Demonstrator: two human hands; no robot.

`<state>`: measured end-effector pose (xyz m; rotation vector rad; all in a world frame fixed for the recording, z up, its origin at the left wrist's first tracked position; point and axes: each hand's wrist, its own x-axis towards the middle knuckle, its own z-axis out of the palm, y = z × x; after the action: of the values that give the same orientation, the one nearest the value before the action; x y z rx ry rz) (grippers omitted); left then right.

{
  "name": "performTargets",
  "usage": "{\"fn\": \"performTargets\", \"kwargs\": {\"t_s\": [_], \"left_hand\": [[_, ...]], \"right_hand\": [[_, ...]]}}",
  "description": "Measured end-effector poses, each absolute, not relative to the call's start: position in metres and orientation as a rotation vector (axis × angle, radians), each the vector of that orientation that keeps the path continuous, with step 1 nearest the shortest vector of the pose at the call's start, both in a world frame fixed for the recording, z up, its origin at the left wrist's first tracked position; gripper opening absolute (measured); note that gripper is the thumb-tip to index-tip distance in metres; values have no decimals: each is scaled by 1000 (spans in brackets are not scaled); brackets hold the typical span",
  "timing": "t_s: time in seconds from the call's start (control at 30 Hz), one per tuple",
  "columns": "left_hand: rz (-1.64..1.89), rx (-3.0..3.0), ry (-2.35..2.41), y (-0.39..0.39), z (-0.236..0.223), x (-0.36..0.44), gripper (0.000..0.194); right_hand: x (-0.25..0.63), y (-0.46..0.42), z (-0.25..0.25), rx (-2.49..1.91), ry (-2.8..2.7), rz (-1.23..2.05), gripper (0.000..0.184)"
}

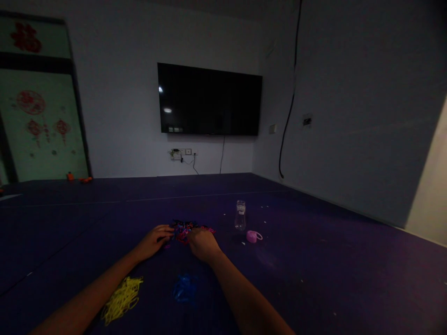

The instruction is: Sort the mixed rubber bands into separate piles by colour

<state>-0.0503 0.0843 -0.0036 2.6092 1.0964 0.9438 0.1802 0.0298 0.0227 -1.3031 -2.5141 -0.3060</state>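
Observation:
A small mixed pile of red, pink, blue and dark rubber bands (181,228) lies between my hands. My left hand (155,239) rests at its left edge, fingers stretched out and thumb apart. Over the pile's right side, my right hand (203,244) is curled with its fingertips down among the bands; whatever they pinch is hidden. Closer to me lies a loose heap of yellow rubber bands (122,300) beside my left forearm. A blue heap of bands (185,288) sits between my forearms, dim and hard to make out.
A clear bottle (240,218) stands uncapped to the right of my right hand, with a pink looped cap (251,237) beside it. White scraps dot the purple floor (314,260). Orange objects (70,176) lie by the door. A television (211,100) hangs on the far wall.

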Motion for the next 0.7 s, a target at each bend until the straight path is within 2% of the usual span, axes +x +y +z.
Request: {"fn": "performTargets", "kwargs": {"t_s": [0.23,0.7], "left_hand": [[786,2641,948,76,1,-49,26],[801,2639,955,75,2,-48,26]], "right_hand": [[180,28,25,-1317,-2529,-283,27],[180,28,26,-1310,-2519,-300,26]]}}
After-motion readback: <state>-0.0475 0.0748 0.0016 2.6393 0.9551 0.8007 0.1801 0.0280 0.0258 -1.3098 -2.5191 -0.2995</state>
